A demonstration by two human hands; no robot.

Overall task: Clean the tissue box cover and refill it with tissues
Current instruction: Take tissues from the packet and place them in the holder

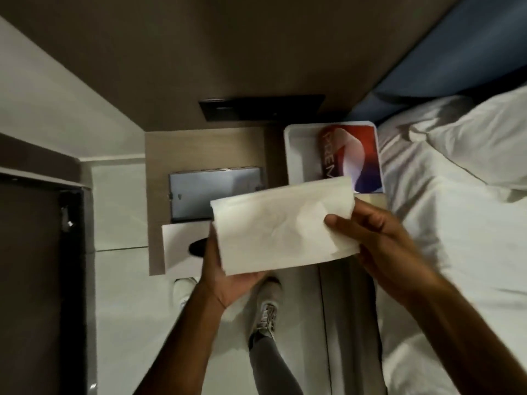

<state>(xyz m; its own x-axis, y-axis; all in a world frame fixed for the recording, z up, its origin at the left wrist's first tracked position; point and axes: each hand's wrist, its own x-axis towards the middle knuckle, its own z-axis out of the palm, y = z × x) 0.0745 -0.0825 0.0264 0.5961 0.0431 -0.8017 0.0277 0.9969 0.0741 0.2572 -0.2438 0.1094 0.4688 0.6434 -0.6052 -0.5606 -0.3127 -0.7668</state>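
Observation:
I hold a white stack of tissues (282, 223) flat between both hands above the nightstand's front edge. My left hand (228, 277) grips its lower left side from beneath. My right hand (379, 238) pinches its right end, thumb on top. Behind the stack, an open white tissue box cover (302, 155) lies upside down with a red and blue tissue pack (350, 155) inside it. A white flat lid piece (179, 246) with a dark oval slot lies at the nightstand's front left, partly hidden by my left hand.
A phone-like dark screen (211, 192) lies on the wooden nightstand (159, 149). A bed with white sheets and pillow (462, 195) is to the right. A black wall panel (262, 106) sits behind. My feet in sneakers (266, 309) stand on white floor.

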